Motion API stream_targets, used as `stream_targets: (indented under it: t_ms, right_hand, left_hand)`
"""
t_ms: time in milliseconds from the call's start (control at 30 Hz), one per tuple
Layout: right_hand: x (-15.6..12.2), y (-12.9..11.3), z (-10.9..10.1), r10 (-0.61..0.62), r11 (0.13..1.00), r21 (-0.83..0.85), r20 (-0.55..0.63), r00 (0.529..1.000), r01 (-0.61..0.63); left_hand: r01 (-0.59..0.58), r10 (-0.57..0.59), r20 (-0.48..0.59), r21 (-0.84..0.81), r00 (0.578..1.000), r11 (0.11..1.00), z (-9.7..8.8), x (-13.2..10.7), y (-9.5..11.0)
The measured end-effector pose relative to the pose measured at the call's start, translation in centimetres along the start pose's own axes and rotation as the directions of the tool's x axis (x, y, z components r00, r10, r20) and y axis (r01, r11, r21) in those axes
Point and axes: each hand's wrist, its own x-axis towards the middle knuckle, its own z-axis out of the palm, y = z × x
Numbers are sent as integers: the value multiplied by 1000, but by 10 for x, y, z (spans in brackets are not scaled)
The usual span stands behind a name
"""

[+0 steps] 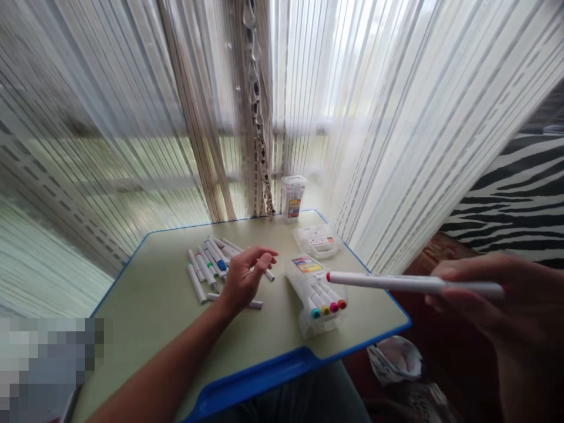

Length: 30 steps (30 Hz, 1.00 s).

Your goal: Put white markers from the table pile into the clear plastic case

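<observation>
My right hand [480, 294], blurred at the right, grips a white marker [388, 282] with a red tip. The marker is held level above the table's right edge, pointing left towards the clear plastic case [296, 282]. That case lies with several white markers in it, their teal, yellow, pink and orange ends facing me. Over the table's middle is my left hand [247, 275], fingers loosely bent and nothing seen in them. Close by on its left lies a loose pile of white markers [205, 264], some with green or blue bands. Another marker [255, 304] lies partly hidden under my left wrist.
The pale table [150, 329] has a blue rim and a blue front trough [259, 376]. An upright clear case [294, 200] stands at the back, and a clear case lid [317, 239] lies nearer. String curtains [132, 117] hang behind. A bag [395, 358] sits on the floor.
</observation>
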Motion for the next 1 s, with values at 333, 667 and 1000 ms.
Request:
stream_targets:
  t_ms: [333, 667, 1000]
  right_hand:
    - [-19, -19, 25, -324, 917, -134, 296, 899, 375]
    - [-18, -7, 75, -405, 804, -188, 520, 752, 564]
    - [-18, -5, 92, -437, 723, -251, 555, 708, 644]
  left_hand:
    - [-73, 64, 51, 187, 997, 980, 1, 0, -2]
    - [-162, 142, 83, 328, 986, 931, 1, 0, 2]
    - [-187, 163, 98, 352, 982, 917, 0, 1, 0]
